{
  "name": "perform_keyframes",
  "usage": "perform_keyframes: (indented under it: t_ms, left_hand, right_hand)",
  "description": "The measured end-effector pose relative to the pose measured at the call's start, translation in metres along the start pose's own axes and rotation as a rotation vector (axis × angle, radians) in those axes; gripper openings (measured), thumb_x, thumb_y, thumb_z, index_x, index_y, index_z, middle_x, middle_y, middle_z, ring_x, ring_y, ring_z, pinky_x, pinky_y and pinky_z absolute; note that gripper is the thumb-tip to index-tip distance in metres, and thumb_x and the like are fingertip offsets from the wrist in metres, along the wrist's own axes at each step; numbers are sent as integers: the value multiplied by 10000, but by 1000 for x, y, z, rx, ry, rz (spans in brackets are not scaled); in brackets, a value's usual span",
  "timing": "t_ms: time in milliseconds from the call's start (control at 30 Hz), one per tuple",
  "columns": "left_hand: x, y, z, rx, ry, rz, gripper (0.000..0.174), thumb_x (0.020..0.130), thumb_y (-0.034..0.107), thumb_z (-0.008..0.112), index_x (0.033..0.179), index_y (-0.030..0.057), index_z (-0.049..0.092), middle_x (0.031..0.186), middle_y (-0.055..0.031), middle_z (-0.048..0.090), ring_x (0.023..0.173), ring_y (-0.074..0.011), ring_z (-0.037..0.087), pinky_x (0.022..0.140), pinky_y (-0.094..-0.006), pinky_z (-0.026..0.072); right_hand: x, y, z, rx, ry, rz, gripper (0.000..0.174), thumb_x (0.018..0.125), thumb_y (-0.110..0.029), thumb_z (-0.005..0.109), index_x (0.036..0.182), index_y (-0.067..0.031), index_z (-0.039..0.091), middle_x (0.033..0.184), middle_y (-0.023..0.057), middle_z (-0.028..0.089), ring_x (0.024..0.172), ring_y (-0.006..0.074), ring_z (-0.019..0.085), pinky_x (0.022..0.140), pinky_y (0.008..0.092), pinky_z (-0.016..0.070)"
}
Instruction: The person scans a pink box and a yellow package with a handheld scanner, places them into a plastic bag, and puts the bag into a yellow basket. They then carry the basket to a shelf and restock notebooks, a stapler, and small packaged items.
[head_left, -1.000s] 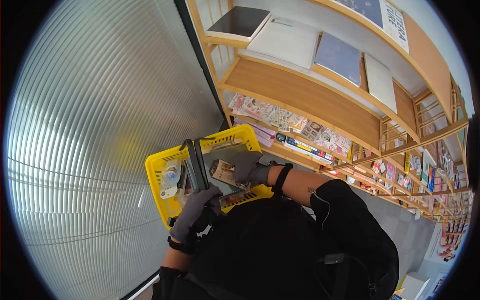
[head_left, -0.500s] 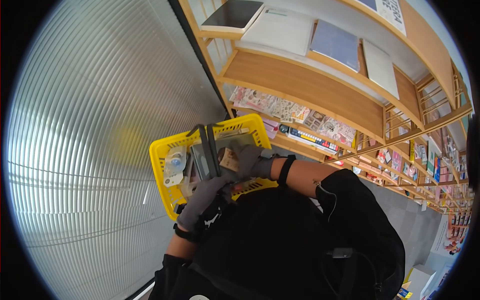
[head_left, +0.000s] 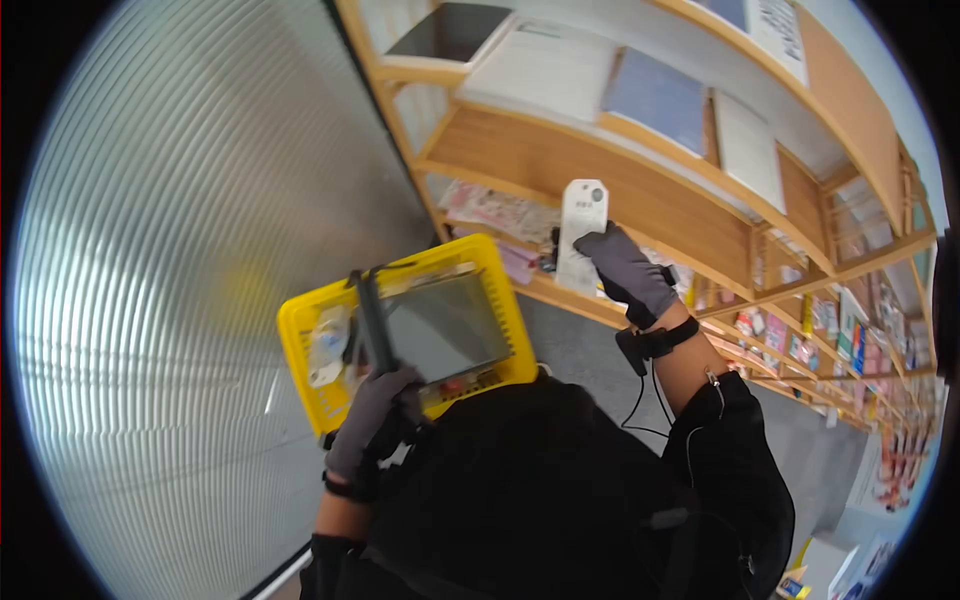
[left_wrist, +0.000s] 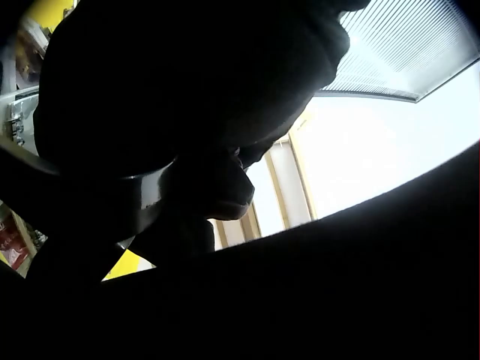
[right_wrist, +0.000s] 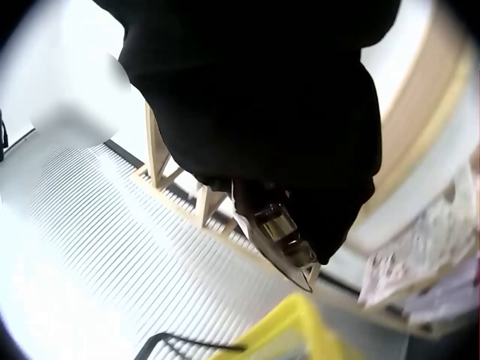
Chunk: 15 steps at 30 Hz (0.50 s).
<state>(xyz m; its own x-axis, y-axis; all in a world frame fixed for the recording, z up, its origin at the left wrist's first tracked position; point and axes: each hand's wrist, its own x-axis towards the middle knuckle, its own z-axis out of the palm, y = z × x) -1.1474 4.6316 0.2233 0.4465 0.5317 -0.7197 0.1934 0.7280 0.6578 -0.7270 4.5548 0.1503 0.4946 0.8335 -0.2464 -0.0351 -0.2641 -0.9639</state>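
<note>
My gloved left hand (head_left: 375, 425) grips the dark handles (head_left: 371, 320) of a yellow shopping basket (head_left: 296, 355). In the left wrist view that hand (left_wrist: 195, 90) is a dark shape wrapped over the handle. Up to the right, my gloved right hand (head_left: 628, 272) holds a long white-backed blister pack (head_left: 584, 222), thumb side lying across its lower half. The right wrist view shows brown and gold pieces under the clear front of the pack (right_wrist: 276, 225). Inside the basket lie a flat grey panel (head_left: 450, 328) and a clear pack with something blue (head_left: 328, 345).
A wooden shelf unit (head_left: 590, 170) runs along the far side, with notebooks (head_left: 655, 98) on an upper shelf and sticker sheets (head_left: 500, 210) lower down. Left of the basket stands a ribbed translucent wall (head_left: 180, 260). Grey floor (head_left: 590, 355) shows between basket and shelves.
My right hand has left the basket and moved up and right toward the shelves with a pack. The brown patterned pack no longer shows in the basket. My left hand stays on the handles.
</note>
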Motion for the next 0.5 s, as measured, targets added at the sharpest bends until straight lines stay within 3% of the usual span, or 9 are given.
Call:
perform_keyframes:
  t_ms: [33,133,167,233,267,333,367,467,500]
  left_hand:
    - [1,0,0,-1,18,-17,178,1033,178,637,912,47,643,648,-13,544,524,-144,561,520,-297,485]
    - [1,-6,1,-39,16,38,214,1037,227,623,947,34,645,655,-19,541,514,-143,538,522,-309,507]
    - [0,-9,-1,-52,26,50,234,1042,243,610,961,27,646,659,-23,543,516,-145,535,523,-313,513]
    - [-1,-14,2,-51,20,69,241,1045,246,600,965,24,647,663,-28,548,519,-145,538,523,-313,512]
    - [-3,-15,3,-70,50,94,248,1048,249,590,968,21,648,667,-32,553,521,-146,540,522,-313,510]
    - [-7,-16,9,-94,83,130,255,1051,252,581,972,19,649,671,-36,558,524,-146,542,521,-313,509]
    - [-9,-15,12,-90,90,146,260,1053,253,578,973,16,650,668,-34,551,523,-145,537,520,-312,505]
    - [-14,-17,18,-81,126,175,269,1056,256,573,976,12,651,663,-30,538,520,-142,528,518,-311,499]
    - [-12,-19,18,-72,145,182,268,1055,256,578,973,12,653,657,-25,533,517,-139,524,517,-307,496]
  right_hand:
    - [-3,-4,-29,-21,50,-1,433,940,-127,666,1338,43,673,1155,177,769,1070,267,748,947,404,583]
    - [-14,-6,-123,-679,385,-194,480,943,-155,662,1377,48,644,1188,258,758,1084,352,754,964,424,581]
    - [-14,1,-154,-692,422,-181,480,943,-155,662,1377,48,644,1188,258,758,1084,352,754,964,424,581]
    - [-13,30,-219,-1129,611,215,485,929,-223,654,1363,-5,658,1261,283,748,1172,462,720,990,493,571]
    - [-13,46,-247,-1128,627,221,485,929,-223,654,1363,-5,658,1261,283,748,1172,462,720,990,493,571]
    - [-10,67,-290,-1042,806,535,476,907,-273,672,1312,-23,668,1281,296,735,1227,456,700,1027,492,558]
    - [-9,65,-297,-1041,808,528,476,907,-273,672,1312,-23,668,1281,296,735,1227,456,700,1027,492,558]
    - [-9,66,-305,-917,1080,424,525,872,-359,721,1294,-49,676,1294,301,730,1259,455,687,1045,487,557]
    - [-9,67,-306,-916,1073,424,525,872,-359,721,1294,-49,676,1294,301,730,1259,455,687,1045,487,557]
